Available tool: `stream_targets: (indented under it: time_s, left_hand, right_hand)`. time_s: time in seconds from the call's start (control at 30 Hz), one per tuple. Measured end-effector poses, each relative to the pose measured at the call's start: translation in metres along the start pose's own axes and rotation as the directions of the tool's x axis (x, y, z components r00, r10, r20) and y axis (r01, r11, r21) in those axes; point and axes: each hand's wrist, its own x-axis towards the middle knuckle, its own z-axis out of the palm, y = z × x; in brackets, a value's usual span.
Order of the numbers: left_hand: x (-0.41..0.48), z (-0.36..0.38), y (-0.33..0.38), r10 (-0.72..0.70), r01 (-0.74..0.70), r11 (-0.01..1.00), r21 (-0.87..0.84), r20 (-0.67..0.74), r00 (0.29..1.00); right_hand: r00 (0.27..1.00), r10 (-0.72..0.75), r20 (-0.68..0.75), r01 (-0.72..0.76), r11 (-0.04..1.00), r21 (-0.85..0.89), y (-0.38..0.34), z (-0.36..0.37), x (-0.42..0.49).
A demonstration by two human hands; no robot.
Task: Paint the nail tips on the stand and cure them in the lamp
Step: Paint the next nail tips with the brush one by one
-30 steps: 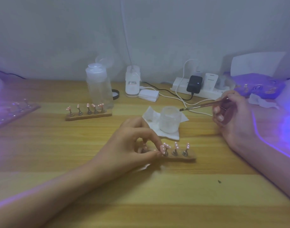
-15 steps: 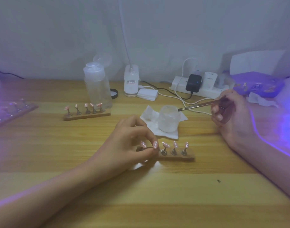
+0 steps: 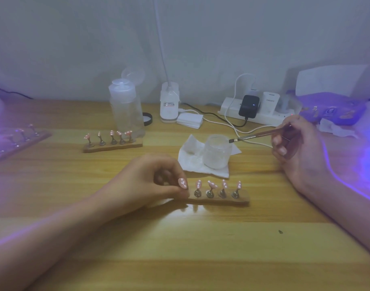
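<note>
A wooden nail stand lies on the table in front of me with several pink nail tips on small metal holders. My left hand pinches the leftmost holder at the stand's left end, a pink tip showing beside my fingers. My right hand is raised to the right and grips a thin brush, its bristles pointing left over a small clear jar. Purple light from the lamp glows at the right edge.
The jar sits on a white tissue. A second stand of tips and a clear bottle are at the back left, a third stand far left. A power strip, cables and a purple packet line the back.
My left fingers have slid left along the stand, uncovering more tips, and now pinch its leftmost holder. The brush hand has stayed almost still.
</note>
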Motion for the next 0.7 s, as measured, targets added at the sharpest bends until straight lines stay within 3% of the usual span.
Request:
stream_targets:
  time_s: [0.17, 0.57, 0.7]
  left_hand:
    - [0.0019, -0.0035, -0.0023, 0.002, 0.001, 0.998, -0.070, 0.040, 0.999]
    - [0.0035, -0.0001, -0.0053, 0.024, -0.023, 1.000, -0.014, 0.017, 1.000]
    - [0.0037, -0.0012, 0.0004, 0.011, -0.010, 1.000, -0.006, 0.098, 0.995]
  right_hand:
    - [1.000, 0.001, -0.002, -0.001, 1.000, -0.002, -0.0004, 0.0013, -0.0008]
    - [1.000, -0.002, 0.000, 0.002, 1.000, 0.009, 0.0003, 0.0013, -0.0012]
    - [1.000, 0.004, -0.001, -0.004, 1.000, 0.017, 0.0007, 0.0013, -0.0011]
